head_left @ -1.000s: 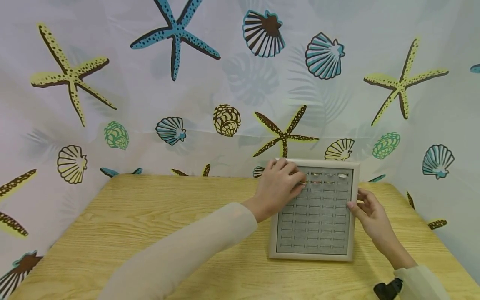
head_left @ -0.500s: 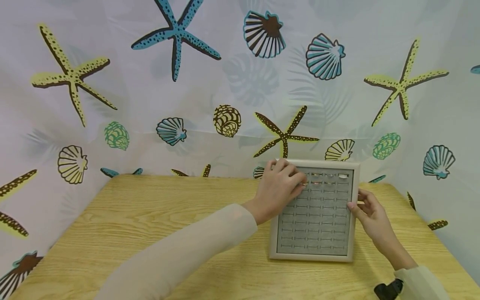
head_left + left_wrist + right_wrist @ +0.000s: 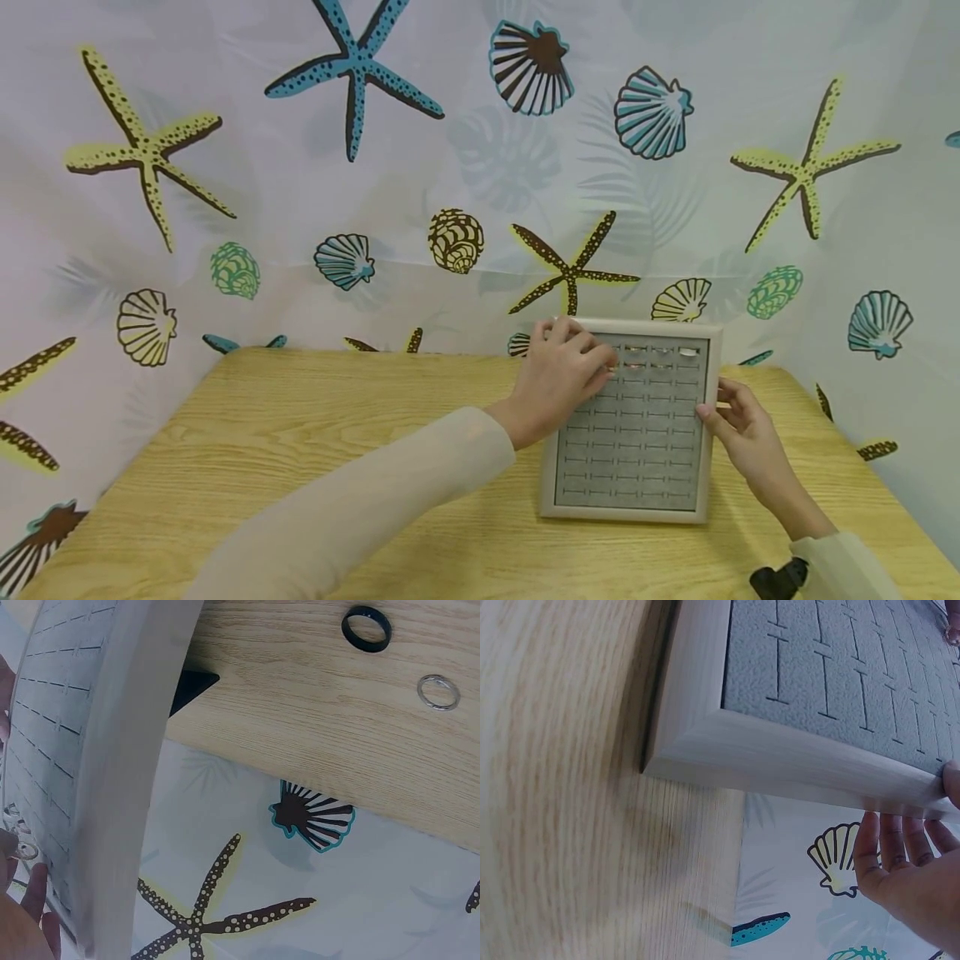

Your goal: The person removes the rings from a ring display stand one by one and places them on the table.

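A: How are the hands disposed?
B: The left hand (image 3: 558, 379), fingers bent, reaches over the upper left corner of the display board (image 3: 630, 442) and pinches a ring (image 3: 26, 851) at the second row. The right hand (image 3: 746, 429) clasps the board's right edge, thumb in front, fingers behind.

A: And the board?
B: It stands propped on the table (image 3: 337, 400), nearer the right edge than the left; a black strut (image 3: 191, 690) projects behind. Further rings (image 3: 687, 352) occupy its two upper rows.

A: What lies beyond?
B: Left of the board, a black ring (image 3: 367, 646) and a silver ring (image 3: 437, 707) lie apart, short of the table's far edge. Past that edge hangs a printed cloth (image 3: 405, 183).
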The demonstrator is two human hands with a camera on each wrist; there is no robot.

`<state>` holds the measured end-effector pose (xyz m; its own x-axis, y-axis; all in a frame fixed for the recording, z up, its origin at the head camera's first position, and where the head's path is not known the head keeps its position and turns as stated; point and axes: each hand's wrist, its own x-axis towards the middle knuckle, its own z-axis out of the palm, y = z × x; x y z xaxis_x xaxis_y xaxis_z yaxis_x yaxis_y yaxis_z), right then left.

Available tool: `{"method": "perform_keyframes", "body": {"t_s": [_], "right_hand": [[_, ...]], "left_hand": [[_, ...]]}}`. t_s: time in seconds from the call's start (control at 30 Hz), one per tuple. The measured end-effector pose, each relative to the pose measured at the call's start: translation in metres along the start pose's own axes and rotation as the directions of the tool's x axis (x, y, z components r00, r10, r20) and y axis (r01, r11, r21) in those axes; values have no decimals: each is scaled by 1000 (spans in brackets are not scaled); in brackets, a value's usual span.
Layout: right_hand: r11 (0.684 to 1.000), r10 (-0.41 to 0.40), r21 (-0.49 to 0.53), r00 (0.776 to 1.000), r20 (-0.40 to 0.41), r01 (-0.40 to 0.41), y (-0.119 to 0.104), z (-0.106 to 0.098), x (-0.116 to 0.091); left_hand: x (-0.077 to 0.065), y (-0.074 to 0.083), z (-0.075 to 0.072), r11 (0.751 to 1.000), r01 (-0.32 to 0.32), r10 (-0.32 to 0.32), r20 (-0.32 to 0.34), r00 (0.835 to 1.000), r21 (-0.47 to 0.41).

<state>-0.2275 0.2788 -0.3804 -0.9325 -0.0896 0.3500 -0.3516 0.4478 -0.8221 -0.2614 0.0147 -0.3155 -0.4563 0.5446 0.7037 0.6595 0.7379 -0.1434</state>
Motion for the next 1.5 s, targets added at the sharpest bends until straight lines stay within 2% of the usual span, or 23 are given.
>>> {"method": "perform_keyframes", "body": {"t_s": [0.23, 0.5, 0.63, 0.87, 1.0, 1.23, 1.5], "right_hand": [[1000, -9, 9, 1000, -4, 9, 1, 0, 0], [1000, -2, 2, 1000, -5, 2, 0, 0, 0], [1000, -3, 3, 1000, -5, 3, 0, 0, 0], [1000, -2, -1, 1000, -4, 2, 0, 0, 0], [1000, -4, 2, 1000, -4, 4, 1, 0, 0], [1000, -6, 5, 1000, -4, 6, 0, -1, 0], [1000, -10, 3, 1000, -6, 10, 0, -1, 0]], "left_hand": [[1, 3, -4, 1000, -18, 18, -20, 1000, 1], [-8, 1, -13, 1000, -13, 13, 44, 999, -16], [-16, -4, -19, 998, -1, 5, 67, 998, -60], [-34, -16, -27, 990, 13, -7, 46, 999, -138], [-44, -26, -31, 990, 36, -30, 41, 999, -140], [-69, -44, -34, 989, 98, -86, 100, 991, -114], [-104, -57, -25, 987, 133, -120, 132, 984, -93]]}}
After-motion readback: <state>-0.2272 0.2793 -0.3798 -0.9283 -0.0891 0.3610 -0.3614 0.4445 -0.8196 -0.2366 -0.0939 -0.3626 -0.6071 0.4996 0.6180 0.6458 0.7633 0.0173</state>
